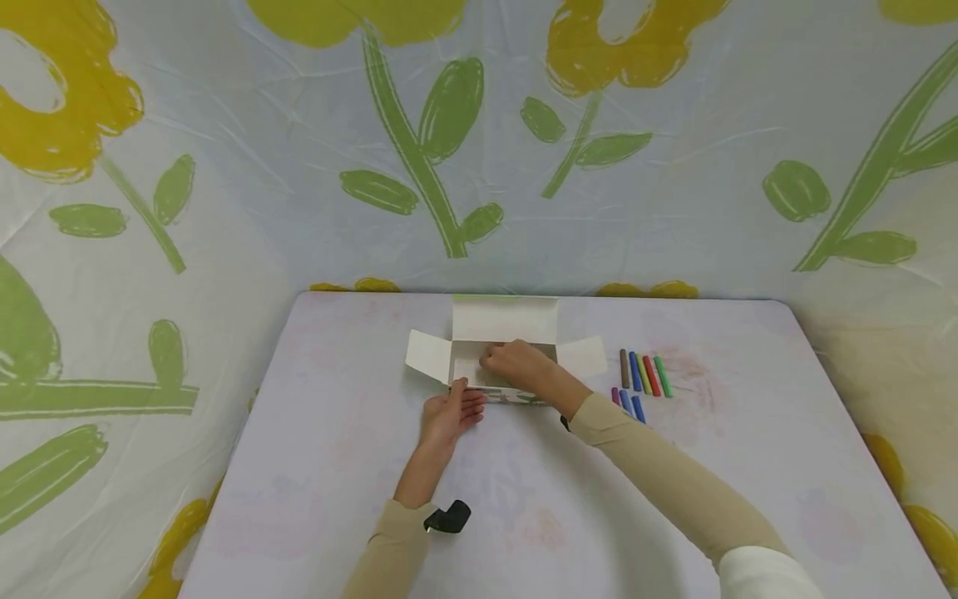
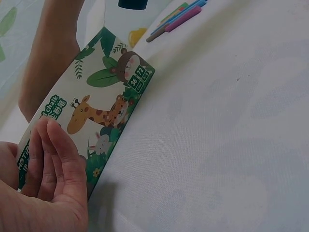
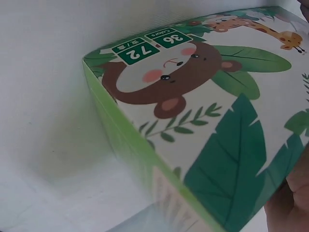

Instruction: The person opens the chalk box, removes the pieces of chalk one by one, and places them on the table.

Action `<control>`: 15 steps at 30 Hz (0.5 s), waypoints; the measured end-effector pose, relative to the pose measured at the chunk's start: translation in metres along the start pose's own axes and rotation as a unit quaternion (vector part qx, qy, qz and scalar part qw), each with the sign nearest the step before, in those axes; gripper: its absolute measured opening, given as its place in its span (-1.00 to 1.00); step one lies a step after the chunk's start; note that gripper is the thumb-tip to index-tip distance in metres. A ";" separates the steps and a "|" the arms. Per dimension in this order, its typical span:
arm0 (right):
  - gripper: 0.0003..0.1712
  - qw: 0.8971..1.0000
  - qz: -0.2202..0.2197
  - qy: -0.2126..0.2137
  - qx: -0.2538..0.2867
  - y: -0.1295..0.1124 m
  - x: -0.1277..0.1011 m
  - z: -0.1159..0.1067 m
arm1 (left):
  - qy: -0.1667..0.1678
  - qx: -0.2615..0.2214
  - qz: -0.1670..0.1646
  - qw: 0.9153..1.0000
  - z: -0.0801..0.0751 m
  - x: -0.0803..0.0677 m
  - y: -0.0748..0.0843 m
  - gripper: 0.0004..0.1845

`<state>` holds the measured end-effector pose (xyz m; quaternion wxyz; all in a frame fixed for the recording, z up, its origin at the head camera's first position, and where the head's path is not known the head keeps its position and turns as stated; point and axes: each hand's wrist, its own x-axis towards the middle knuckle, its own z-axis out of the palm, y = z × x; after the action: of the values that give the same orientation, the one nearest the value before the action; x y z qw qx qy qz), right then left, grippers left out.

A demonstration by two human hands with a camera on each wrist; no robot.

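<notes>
An open white cardboard chalk box (image 1: 505, 320) stands on the table, its lid and side flaps spread out. Jungle animals and green leaves are printed on its front face (image 2: 96, 106). At the front left corner my left hand (image 1: 443, 416) holds the box wall, thumb over the rim and fingers along the printed front. My right hand (image 1: 520, 364) reaches down into the box with bent fingers; the fingertips are hidden, so whether they hold anything does not show. To the right, several coloured chalk sticks (image 1: 647, 374) lie side by side in two rows.
The pale table (image 1: 337, 466) has faint coloured smudges and rounded far corners. A white cloth (image 1: 644, 191) with yellow flowers and green stems hangs behind and at both sides. My right forearm (image 1: 674, 474) crosses over the table close to the nearer chalk row.
</notes>
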<state>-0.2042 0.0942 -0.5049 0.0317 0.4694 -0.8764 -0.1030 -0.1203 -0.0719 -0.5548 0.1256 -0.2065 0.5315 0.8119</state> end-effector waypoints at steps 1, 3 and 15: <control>-0.95 1.000 0.004 0.004 0.018 0.001 -0.001 0.000 | 0.000 0.000 0.000 1.000 0.000 0.000 0.000 -0.57; -0.97 0.998 0.013 0.016 0.059 0.003 -0.005 0.000 | 0.001 0.001 -0.001 1.000 0.000 0.000 0.000 -0.56; -0.83 0.958 0.038 0.175 0.225 0.016 -0.039 -0.004 | -0.002 0.008 0.003 1.000 0.000 -0.001 0.001 -0.52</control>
<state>-0.1944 0.1347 -0.4966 0.0817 0.4416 -0.8749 0.1814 -0.1196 -0.0726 -0.5532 0.1262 -0.2027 0.5383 0.8082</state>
